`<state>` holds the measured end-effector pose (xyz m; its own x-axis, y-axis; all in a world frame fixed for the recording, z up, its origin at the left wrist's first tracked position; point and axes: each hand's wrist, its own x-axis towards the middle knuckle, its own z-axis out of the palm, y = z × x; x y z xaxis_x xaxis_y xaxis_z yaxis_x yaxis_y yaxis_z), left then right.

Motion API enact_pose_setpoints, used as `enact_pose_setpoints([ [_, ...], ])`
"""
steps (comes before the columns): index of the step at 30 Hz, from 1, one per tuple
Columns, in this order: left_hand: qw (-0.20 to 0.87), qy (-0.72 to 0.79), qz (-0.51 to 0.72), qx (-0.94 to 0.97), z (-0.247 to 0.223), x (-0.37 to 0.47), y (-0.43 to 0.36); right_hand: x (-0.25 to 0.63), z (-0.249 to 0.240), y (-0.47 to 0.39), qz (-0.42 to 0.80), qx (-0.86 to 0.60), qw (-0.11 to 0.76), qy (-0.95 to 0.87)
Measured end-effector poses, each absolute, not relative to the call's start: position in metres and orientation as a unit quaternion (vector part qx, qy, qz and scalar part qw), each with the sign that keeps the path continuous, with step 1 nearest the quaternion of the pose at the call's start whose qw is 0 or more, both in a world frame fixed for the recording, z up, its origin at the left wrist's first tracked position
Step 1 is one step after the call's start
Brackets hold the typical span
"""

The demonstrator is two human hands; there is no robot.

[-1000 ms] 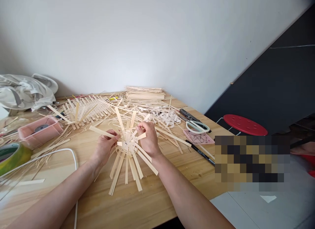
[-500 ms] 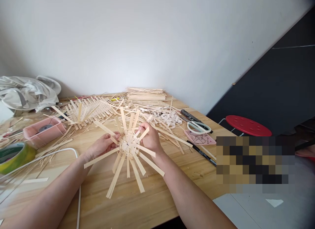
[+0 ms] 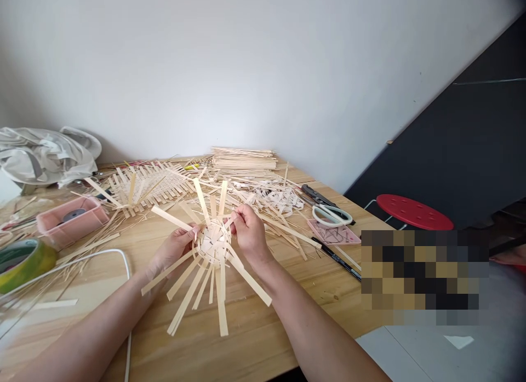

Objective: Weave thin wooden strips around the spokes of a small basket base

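Observation:
A round woven piece of pale wood strips [image 3: 212, 245] is held up over the table in the head view, its flat strips fanning outward like spokes. Thin strands circle its centre. My left hand [image 3: 177, 246] pinches its left rim between thumb and fingers. At the upper right rim, my right hand [image 3: 249, 231] is closed, thumb and forefinger pressed together on the weave. The far fingers of both hands are partly hidden.
Beyond lie a woven mat [image 3: 154, 184], a strip bundle [image 3: 244, 158] and loose scraps [image 3: 279, 198]. White-handled scissors [image 3: 332, 216] and a black pen [image 3: 337, 260] are right; a pink box [image 3: 73, 220], tape roll [image 3: 24, 264] and white tube [image 3: 129, 316] left. A red stool [image 3: 414, 212] stands beyond.
The woven piece has turned clockwise and its spokes point in different directions. My right hand has shifted slightly at the upper right rim. My left hand keeps its pinch on the left side.

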<state>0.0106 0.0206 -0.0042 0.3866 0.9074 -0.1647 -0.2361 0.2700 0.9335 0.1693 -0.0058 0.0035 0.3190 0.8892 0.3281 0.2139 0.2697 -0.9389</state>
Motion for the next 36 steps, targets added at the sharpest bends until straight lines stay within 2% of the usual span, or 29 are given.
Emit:
enact_pose_setpoints([
  [3, 0.761, 0.333, 0.376, 0.411, 0.001, 0.007, 0.019, 0.171, 0.004, -0.007, 0.248, -0.544, 0.597, -0.536],
  [8, 0.781, 0.319, 0.348, 0.408, 0.001, 0.000, 0.024, 0.170, 0.005, -0.011, 0.219, -0.528, 0.571, -0.589],
  [17, 0.710, 0.348, 0.433, 0.433, 0.000, 0.011, 0.023, 0.167, 0.005, -0.013, 0.244, -0.515, 0.556, -0.605],
  [24, 0.675, 0.368, 0.483, 0.419, -0.005, 0.014, 0.022, 0.168, 0.004, -0.011, 0.253, -0.530, 0.585, -0.559],
  [32, 0.647, 0.368, 0.486, 0.458, 0.000, 0.016, 0.026, 0.168, 0.003, -0.012, 0.249, -0.546, 0.588, -0.542],
  [36, 0.601, 0.365, 0.514, 0.492, -0.003, 0.015, 0.029, 0.168, 0.000, -0.009, 0.271, -0.531, 0.593, -0.542],
])
